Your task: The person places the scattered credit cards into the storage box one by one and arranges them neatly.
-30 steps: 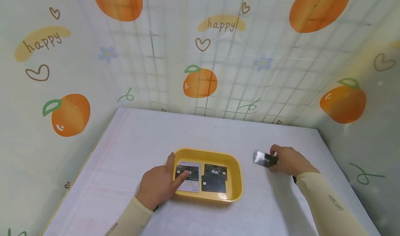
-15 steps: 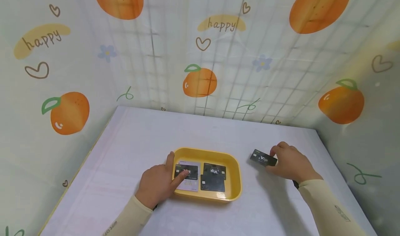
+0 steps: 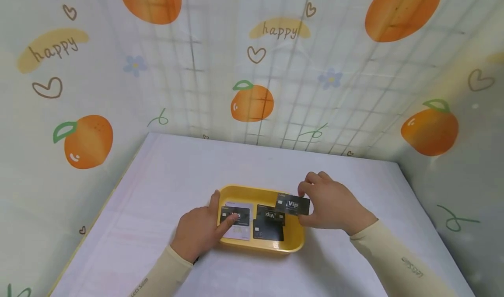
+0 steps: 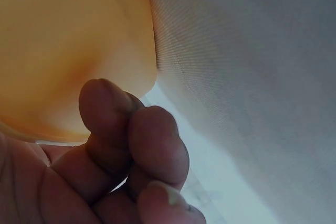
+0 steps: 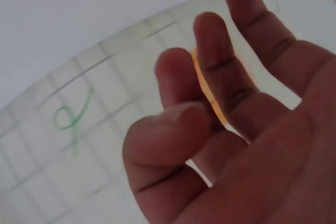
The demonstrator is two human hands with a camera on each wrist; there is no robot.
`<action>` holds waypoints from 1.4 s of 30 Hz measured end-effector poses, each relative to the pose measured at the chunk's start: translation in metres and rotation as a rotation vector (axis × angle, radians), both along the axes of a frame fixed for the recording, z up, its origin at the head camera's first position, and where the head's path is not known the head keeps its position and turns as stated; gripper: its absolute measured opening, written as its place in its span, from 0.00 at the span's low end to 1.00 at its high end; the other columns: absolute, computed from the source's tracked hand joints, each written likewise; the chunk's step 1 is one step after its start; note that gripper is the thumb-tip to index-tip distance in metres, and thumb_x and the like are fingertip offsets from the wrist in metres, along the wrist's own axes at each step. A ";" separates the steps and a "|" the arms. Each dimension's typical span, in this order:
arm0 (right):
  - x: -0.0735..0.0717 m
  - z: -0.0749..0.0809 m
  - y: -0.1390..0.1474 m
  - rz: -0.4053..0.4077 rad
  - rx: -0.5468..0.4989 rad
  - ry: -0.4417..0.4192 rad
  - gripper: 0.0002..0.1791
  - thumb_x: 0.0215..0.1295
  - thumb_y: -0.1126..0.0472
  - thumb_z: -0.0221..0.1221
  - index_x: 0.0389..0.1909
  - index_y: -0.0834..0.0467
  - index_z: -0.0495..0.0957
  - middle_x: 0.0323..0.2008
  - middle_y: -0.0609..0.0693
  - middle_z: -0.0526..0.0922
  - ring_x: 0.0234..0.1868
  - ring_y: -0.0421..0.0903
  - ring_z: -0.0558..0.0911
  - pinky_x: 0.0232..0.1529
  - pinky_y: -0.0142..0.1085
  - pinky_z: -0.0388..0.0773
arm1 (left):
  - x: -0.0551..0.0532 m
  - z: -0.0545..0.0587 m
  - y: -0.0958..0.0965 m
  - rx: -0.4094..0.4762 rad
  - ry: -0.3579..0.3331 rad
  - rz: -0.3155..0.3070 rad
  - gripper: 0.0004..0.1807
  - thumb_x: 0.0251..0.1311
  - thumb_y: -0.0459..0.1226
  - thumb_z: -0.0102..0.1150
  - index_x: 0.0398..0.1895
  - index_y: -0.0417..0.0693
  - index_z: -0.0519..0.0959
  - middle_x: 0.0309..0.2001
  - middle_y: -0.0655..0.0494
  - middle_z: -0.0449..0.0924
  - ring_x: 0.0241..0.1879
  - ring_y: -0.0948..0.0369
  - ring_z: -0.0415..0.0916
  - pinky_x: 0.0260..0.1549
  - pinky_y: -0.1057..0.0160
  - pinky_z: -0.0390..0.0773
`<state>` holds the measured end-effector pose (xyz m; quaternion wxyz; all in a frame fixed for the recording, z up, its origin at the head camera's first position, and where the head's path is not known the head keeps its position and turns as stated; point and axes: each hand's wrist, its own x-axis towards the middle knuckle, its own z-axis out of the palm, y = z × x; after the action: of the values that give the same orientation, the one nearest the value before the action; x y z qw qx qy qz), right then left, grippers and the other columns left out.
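My left hand point(image 3: 197, 233) grips the left end of a yellow plastic tray point(image 3: 298, 246), thumb over the rim; the left wrist view shows curled fingers against its outer wall point(image 4: 63, 30). Between thumb and fingers, my right hand point(image 3: 332, 203) pinches a black VIP card point(image 3: 292, 205) above the tray's right half. Inside, a black VIP card point(image 3: 229, 214) lies across a lilac card point(image 3: 237, 233), with my thumb tip over it. Beside them, a dark VIP card point(image 3: 268, 232) overlaps another black VIP card point(image 3: 264, 211), which the held card partly covers. The right wrist view shows the right hand point(image 5: 236, 124), the held card hidden.
The tray stands on a white-covered table point(image 3: 189, 165). A printed cloth point(image 3: 212, 87) with oranges and hearts hangs behind and along both sides, a wire grid showing through it at the back.
My right hand has lifted the black VIP card from the table at the right and carried it left over the tray. The left hand keeps its hold on the tray.
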<state>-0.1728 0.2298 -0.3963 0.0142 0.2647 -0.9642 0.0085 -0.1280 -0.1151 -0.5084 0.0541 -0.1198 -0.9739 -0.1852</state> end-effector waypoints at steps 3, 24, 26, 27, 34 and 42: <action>-0.003 -0.002 -0.016 0.057 0.064 -0.016 0.22 0.42 0.43 0.75 0.36 0.48 0.82 0.33 0.41 0.70 0.37 0.44 0.69 0.29 0.37 0.72 | 0.000 -0.002 0.002 -0.006 -0.001 0.003 0.56 0.68 0.78 0.35 0.80 0.42 0.60 0.14 0.63 0.64 0.17 0.61 0.71 0.14 0.59 0.68; 0.000 -0.027 -0.054 0.007 0.249 -0.163 0.21 0.45 0.44 0.76 0.36 0.48 0.81 0.25 0.39 0.73 0.28 0.42 0.72 0.29 0.39 0.72 | 0.002 0.003 0.017 -0.011 0.009 -0.034 0.53 0.70 0.75 0.42 0.79 0.41 0.62 0.16 0.62 0.68 0.20 0.57 0.77 0.15 0.58 0.71; 0.001 -0.030 -0.052 -0.003 0.254 -0.155 0.22 0.45 0.43 0.77 0.36 0.47 0.80 0.25 0.38 0.73 0.28 0.41 0.72 0.29 0.39 0.72 | 0.002 0.004 0.018 -0.011 0.013 -0.038 0.53 0.70 0.75 0.42 0.79 0.41 0.62 0.16 0.62 0.68 0.20 0.57 0.76 0.15 0.58 0.71; 0.002 -0.031 -0.051 -0.009 0.253 -0.152 0.23 0.45 0.41 0.77 0.36 0.47 0.81 0.25 0.38 0.73 0.28 0.41 0.72 0.29 0.39 0.72 | 0.002 0.004 0.018 -0.008 0.015 -0.040 0.53 0.70 0.75 0.43 0.79 0.41 0.62 0.16 0.62 0.67 0.19 0.58 0.76 0.15 0.58 0.70; 0.016 -0.039 -0.037 -0.029 0.195 -0.108 0.32 0.48 0.32 0.76 0.47 0.48 0.84 0.31 0.38 0.77 0.30 0.41 0.73 0.29 0.39 0.74 | 0.005 0.004 0.019 0.000 0.023 -0.057 0.53 0.70 0.74 0.43 0.78 0.41 0.63 0.14 0.63 0.65 0.17 0.60 0.73 0.13 0.60 0.68; 0.026 -0.039 -0.022 -0.041 0.008 0.033 0.30 0.58 0.35 0.73 0.52 0.52 0.85 0.39 0.43 0.82 0.36 0.44 0.77 0.30 0.41 0.79 | -0.003 0.001 0.015 -0.017 0.098 -0.055 0.51 0.70 0.74 0.45 0.75 0.40 0.66 0.19 0.58 0.72 0.19 0.56 0.74 0.13 0.58 0.69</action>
<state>-0.1463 0.2079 -0.4349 0.0290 0.2449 -0.9691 -0.0001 -0.1315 -0.1000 -0.5074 0.0955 -0.1561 -0.9679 -0.1723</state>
